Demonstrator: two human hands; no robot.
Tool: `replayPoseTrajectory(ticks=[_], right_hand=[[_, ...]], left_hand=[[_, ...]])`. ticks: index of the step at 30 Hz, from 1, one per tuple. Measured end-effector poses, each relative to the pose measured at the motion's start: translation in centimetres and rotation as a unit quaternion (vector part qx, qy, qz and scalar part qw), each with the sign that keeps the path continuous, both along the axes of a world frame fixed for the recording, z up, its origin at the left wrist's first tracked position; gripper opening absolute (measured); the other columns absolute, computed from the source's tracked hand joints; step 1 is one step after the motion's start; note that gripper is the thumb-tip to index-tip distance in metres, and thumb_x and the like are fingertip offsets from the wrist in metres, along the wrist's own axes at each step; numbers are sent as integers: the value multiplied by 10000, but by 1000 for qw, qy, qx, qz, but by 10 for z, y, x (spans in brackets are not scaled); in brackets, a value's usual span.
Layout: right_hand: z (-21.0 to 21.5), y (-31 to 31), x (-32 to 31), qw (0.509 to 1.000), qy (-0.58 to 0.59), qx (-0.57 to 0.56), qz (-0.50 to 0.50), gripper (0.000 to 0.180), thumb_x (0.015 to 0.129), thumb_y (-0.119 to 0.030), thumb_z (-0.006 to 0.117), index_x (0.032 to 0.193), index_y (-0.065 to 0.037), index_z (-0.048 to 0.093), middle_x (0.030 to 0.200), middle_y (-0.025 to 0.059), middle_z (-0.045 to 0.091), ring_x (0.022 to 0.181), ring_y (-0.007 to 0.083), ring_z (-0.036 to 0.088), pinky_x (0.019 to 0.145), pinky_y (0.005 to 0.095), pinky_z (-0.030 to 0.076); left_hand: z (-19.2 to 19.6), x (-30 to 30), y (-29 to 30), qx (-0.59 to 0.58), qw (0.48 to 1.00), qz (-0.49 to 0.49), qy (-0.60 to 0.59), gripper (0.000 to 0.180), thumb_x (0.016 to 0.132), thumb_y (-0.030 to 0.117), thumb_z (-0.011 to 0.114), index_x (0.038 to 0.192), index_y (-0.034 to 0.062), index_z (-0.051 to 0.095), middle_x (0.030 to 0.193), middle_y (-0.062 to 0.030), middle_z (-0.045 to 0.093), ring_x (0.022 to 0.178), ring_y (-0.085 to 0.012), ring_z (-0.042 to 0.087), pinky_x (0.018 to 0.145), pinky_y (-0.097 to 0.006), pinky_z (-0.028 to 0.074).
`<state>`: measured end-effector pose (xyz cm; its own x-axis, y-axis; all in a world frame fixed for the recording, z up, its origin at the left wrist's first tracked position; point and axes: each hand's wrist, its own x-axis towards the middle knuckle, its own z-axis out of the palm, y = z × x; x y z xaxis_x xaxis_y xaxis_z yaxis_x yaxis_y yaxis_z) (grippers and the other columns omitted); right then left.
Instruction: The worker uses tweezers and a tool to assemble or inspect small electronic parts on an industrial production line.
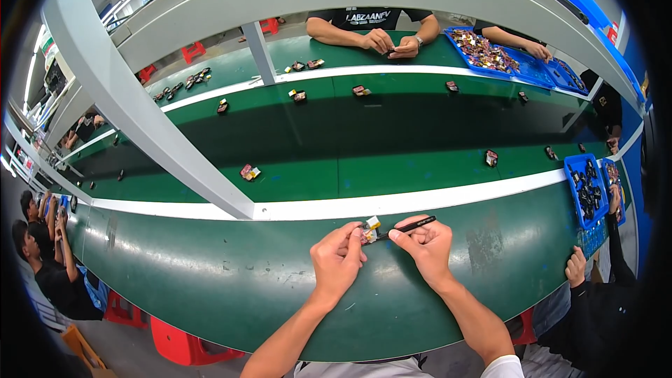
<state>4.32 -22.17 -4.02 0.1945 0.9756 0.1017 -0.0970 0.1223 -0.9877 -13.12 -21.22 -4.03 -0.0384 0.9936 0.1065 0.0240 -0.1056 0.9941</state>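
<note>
Over the near green bench, my left hand (336, 259) pinches a small electronic assembly (369, 232) with white, yellow and reddish parts. My right hand (428, 250) grips slim black tweezers (418, 224) like a pen. Their tip is at the right side of the assembly; whether it touches is too small to tell. My fingers partly cover the assembly.
A white rail (336, 203) separates the bench from a green conveyor belt (392, 175) carrying scattered assemblies (250, 172). A slanting grey post (161, 119) stands to the left. Blue trays (586, 192) sit at the right by a co-worker's arm; other people work opposite.
</note>
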Motion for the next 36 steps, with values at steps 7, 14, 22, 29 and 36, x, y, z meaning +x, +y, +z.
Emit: replayPoseTrajectory(ticks=[7, 14, 22, 29, 36], right_hand=[[-1, 1, -2, 1000, 3, -8, 4, 123, 836, 22, 791, 921, 26, 702, 747, -6, 676, 556, -44, 398, 468, 163, 267], [1, 1, -2, 1000, -3, -10, 12, 121, 842, 18, 790, 924, 25, 701, 759, 2, 687, 559, -45, 403, 466, 162, 269], [1, 1, -2, 1000, 16, -8, 25, 135, 845, 32, 780, 951, 38, 696, 811, 49, 719, 595, -15, 517, 493, 159, 364], [15, 2, 5, 990, 71, -109, 56, 143, 845, 60, 755, 967, 65, 680, 887, 135, 738, 808, 146, 716, 730, 233, 571], [13, 3, 3, 990, 89, -92, 61, 116, 859, -29, 765, 942, 8, 693, 814, 121, 749, 472, -19, 424, 409, 178, 229]], left_hand=[[-6, 1, -1, 139, 983, 24, 121, 165, 951, -5, 641, 1094, -51, 708, 817, -99, 694, 566, -123, 660, 461, -233, 513], [-9, 0, 0, 204, 963, 31, 172, 159, 939, -35, 638, 1083, -46, 705, 785, -102, 682, 559, -125, 659, 456, -240, 496], [-9, -1, 0, 221, 957, 28, 188, 167, 934, -47, 633, 1086, -44, 705, 791, -107, 688, 559, -132, 657, 462, -251, 503], [-6, -1, -1, 241, 954, 21, 179, 175, 931, -55, 628, 1088, -45, 704, 814, -116, 700, 566, -138, 663, 467, -253, 510], [-6, 0, -1, 266, 947, 28, 176, 195, 917, -82, 621, 1090, -47, 703, 833, -125, 711, 570, -141, 668, 477, -250, 517]])
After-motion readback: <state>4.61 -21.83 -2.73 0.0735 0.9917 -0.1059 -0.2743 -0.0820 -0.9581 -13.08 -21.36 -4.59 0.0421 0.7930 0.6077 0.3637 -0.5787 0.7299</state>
